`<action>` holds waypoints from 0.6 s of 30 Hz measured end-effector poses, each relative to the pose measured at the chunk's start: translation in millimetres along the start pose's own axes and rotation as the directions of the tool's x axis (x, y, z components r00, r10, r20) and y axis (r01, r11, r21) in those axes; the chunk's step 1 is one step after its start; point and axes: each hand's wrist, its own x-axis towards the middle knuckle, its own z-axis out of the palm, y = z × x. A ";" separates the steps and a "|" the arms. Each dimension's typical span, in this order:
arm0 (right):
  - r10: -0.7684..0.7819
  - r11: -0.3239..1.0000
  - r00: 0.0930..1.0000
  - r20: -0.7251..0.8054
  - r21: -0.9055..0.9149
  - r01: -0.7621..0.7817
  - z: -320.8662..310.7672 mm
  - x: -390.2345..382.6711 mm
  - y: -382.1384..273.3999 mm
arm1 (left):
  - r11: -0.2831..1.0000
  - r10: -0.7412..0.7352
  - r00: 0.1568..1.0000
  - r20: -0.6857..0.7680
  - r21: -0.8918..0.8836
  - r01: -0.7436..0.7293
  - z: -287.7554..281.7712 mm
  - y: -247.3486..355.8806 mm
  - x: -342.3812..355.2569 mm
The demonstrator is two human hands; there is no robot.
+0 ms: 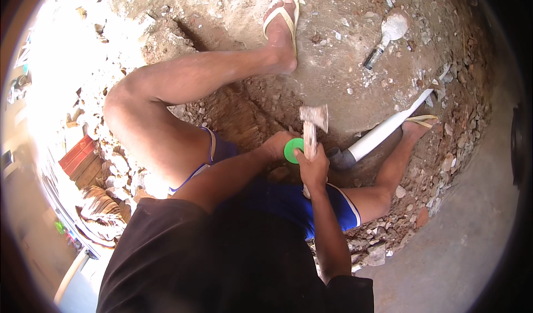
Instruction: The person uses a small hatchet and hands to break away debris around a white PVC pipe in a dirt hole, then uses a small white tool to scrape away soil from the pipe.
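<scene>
My right hand [315,167] is closed around the wooden handle of a hatchet [310,141], whose pale, dusty head points away from me. Close beside it, my left hand [275,145] curls around a tool with a round green disc [292,150] on top; the rest of that tool is hidden. Both hands are above a dug trench [239,113] between my legs. Just right of them, a white pipe [377,138] lies slanted in the trench, its near end meeting a dark grey fitting [341,158].
A trowel [390,33] with a dusty blade lies on the far right ground. My feet wear flip-flops [297,21]. Rubble [383,241] lines the trench's right side, beside a smooth grey floor [444,252]. Red bricks [78,156] and broken pieces are at left.
</scene>
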 end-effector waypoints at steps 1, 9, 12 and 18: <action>0.018 0.998 1.000 -0.008 0.061 -0.017 -0.5 -6.6 6.1 | 0.998 -0.020 1.000 0.006 0.055 0.020 3.0 2.2 1.6; 0.202 0.825 0.979 -0.036 0.544 -0.151 -62.4 18.2 -32.2 | 0.995 -0.071 0.855 -0.513 0.027 0.099 -48.6 16.2 65.2; 0.221 0.824 0.969 -0.109 0.552 -0.126 -86.2 20.5 -44.0 | 0.985 -0.110 0.895 -0.433 0.069 0.155 -61.5 12.5 75.3; 0.248 0.860 0.965 -0.088 0.478 -0.177 -109.6 25.9 -44.2 | 0.972 -0.192 0.966 -0.170 0.103 0.212 -33.9 12.3 68.9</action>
